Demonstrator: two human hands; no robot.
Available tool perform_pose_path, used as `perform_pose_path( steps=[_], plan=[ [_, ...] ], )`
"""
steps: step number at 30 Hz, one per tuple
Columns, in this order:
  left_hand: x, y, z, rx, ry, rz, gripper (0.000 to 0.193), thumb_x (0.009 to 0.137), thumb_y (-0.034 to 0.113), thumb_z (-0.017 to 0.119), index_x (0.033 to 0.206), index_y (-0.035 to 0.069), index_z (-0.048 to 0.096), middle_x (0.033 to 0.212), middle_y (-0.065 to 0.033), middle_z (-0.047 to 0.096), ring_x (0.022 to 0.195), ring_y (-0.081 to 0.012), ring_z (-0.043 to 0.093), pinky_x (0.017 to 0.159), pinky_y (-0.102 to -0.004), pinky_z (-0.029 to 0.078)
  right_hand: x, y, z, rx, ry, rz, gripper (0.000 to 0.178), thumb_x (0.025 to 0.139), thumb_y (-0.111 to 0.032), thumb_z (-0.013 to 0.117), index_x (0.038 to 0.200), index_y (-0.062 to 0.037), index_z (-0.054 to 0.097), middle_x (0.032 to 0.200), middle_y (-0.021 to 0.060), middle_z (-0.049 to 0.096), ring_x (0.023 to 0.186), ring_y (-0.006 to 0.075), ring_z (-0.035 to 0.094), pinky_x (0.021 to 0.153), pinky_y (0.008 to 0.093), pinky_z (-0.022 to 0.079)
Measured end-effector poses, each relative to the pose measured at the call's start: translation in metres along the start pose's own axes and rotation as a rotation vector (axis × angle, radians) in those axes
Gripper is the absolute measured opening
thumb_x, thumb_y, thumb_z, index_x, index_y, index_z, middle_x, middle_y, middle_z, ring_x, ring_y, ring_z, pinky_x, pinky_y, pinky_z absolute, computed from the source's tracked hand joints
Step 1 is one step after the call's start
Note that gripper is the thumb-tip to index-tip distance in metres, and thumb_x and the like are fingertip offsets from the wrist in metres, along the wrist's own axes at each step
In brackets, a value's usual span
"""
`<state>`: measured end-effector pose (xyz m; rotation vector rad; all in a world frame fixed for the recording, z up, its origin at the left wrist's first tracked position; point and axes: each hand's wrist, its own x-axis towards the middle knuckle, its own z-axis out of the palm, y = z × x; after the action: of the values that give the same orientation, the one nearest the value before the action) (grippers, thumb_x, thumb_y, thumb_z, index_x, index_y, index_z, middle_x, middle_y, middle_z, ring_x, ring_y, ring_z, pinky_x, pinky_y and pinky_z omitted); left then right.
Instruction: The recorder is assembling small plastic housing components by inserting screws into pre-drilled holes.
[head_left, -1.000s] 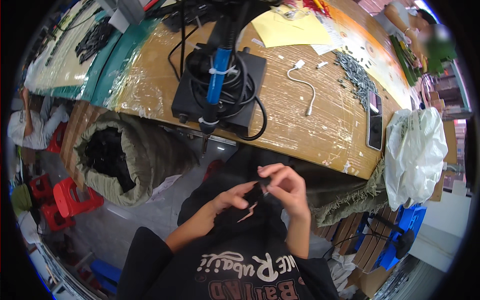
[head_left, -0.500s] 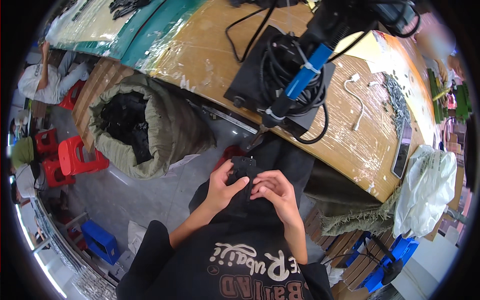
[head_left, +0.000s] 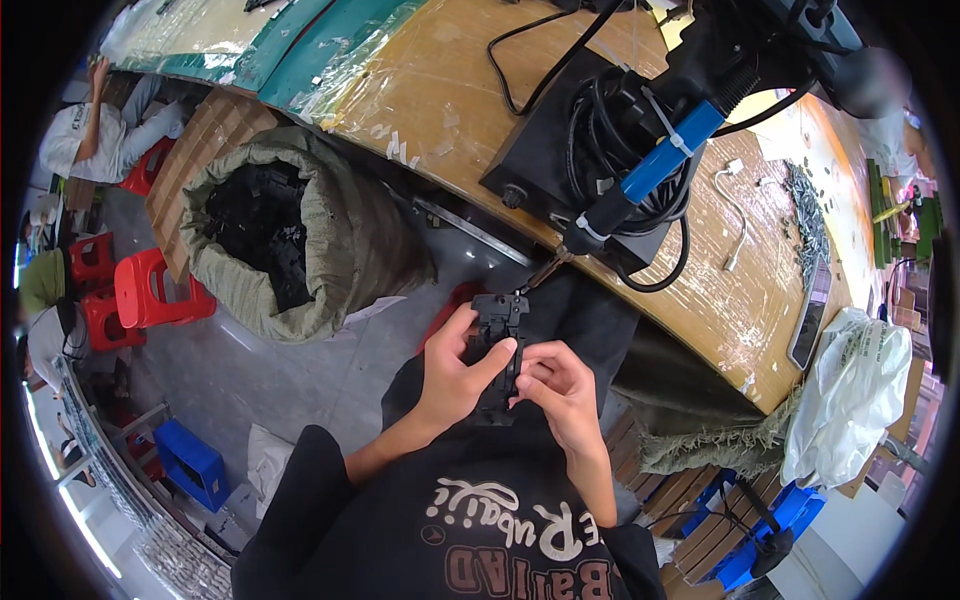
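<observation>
A long black plastic part (head_left: 497, 322) with small holes and ridges is held upright before my body. My left hand (head_left: 450, 375) is closed round its left side, thumb across the front. At its right edge my right hand (head_left: 562, 390) is closed, thumb and fingertips pinched against the part; any smaller piece between them is hidden. Just above the part's top right corner, the metal tip of a blue-handled tool (head_left: 650, 170), shaped like a soldering iron, points down at a tiny bright pin. Whether tip and pin touch, I cannot tell.
A black box (head_left: 530, 160) with coiled cables stands on the wooden table (head_left: 420, 90). An open sack (head_left: 350, 240) of black parts is at the left, near red stools (head_left: 150, 290). A white cable (head_left: 738, 215), small dark pieces and a white plastic bag (head_left: 850, 390) lie rightward.
Both hands have raised the black plastic part slightly, bringing its top to the tool's tip. More of its front shows. The table and tool have shifted rightward in view.
</observation>
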<state>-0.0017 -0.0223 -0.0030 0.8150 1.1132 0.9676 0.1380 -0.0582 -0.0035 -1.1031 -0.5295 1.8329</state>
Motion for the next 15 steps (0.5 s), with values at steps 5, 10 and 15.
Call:
perform_pose_path(
  steps=[5, 10, 15],
  plan=[
    [0.0017, 0.006, 0.0024, 0.016, -0.002, 0.04, 0.023, 0.075, 0.001, 0.057, 0.096, 0.0, 0.049, 0.078, -0.0016, 0.055, 0.07, -0.0044, 0.05, 0.062, -0.0181, 0.041, 0.0013, 0.0008, 0.0001, 0.014, -0.002, -0.049, 0.021, 0.078, 0.005, 0.054, 0.098, 0.0024, 0.049, 0.082, 0.0058, 0.052, 0.076, 0.0124, 0.054, 0.061, 0.0265, 0.05],
    [0.0033, 0.004, 0.0038, 0.009, -0.019, 0.034, 0.023, 0.075, 0.001, 0.057, 0.097, 0.0, 0.049, 0.078, -0.0011, 0.055, 0.07, -0.0042, 0.05, 0.062, -0.0181, 0.041, 0.0008, -0.0029, 0.0008, 0.025, 0.006, -0.054, 0.02, 0.077, 0.004, 0.055, 0.097, 0.0023, 0.049, 0.081, 0.0055, 0.052, 0.076, 0.0124, 0.054, 0.061, 0.0264, 0.05],
    [0.0055, 0.0043, 0.0024, 0.012, -0.014, 0.035, 0.024, 0.075, 0.0, 0.057, 0.098, 0.0, 0.049, 0.079, -0.0011, 0.054, 0.071, -0.004, 0.049, 0.062, -0.0179, 0.04, 0.0032, -0.0008, 0.0, 0.018, 0.015, -0.048, 0.02, 0.077, 0.004, 0.054, 0.096, 0.0024, 0.049, 0.082, 0.0057, 0.051, 0.076, 0.0125, 0.054, 0.062, 0.0265, 0.05]
  ],
)
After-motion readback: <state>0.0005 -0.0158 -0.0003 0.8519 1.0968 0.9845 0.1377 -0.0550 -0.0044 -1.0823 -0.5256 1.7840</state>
